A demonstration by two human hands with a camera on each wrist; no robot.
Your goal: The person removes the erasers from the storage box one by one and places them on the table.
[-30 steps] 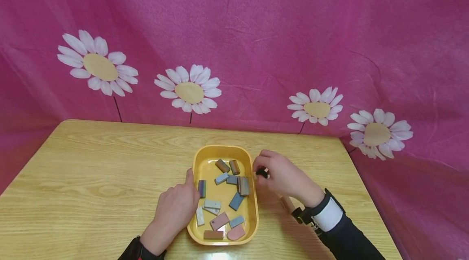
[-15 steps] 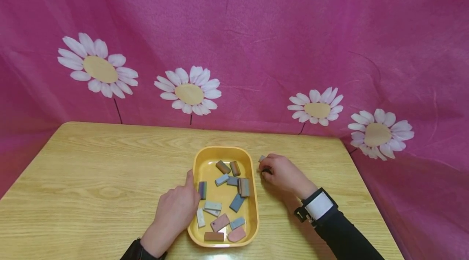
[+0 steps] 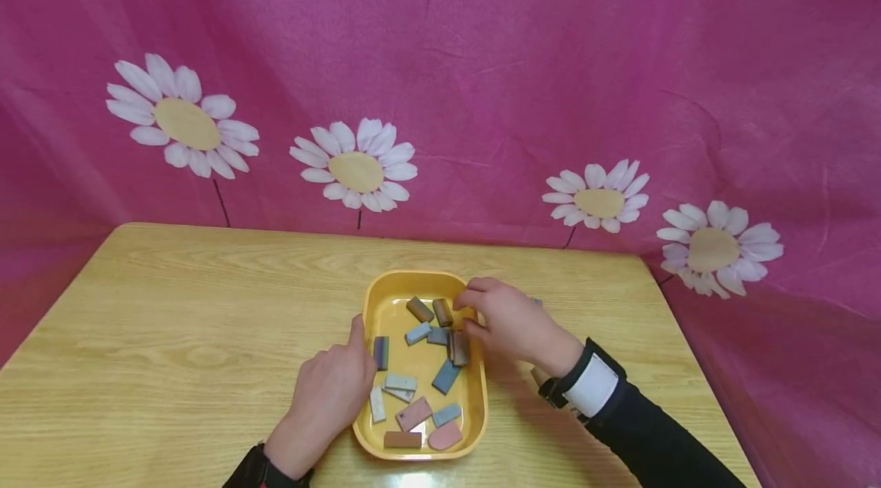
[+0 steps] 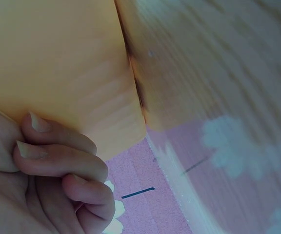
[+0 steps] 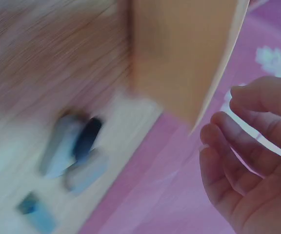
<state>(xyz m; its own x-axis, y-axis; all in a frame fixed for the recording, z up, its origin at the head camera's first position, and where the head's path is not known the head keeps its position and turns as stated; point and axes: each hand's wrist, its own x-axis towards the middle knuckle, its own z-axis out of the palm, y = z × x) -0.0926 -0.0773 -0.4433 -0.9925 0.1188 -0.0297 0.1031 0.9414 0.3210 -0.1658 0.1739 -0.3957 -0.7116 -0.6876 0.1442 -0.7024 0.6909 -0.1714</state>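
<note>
A yellow tray on the table holds several small eraser-like blocks, among them a pink eraser with a rounded end. My left hand grips the tray's left side, its index finger lying along the rim; in the left wrist view its other fingers curl against the outer wall. Over the tray's right rim reaches my right hand, its fingers loosely bent around nothing, close to a brown block. In the right wrist view, a black eraser lies among other blocks on the table.
Right of the tray, a tan block shows beside the right wrist and a bluish block behind the hand. The wooden table ends at a pink cloth with printed daisies.
My right hand has moved left from the table to over the tray's right rim. The dark piece earlier at its fingers no longer shows there. My left hand stays put.
</note>
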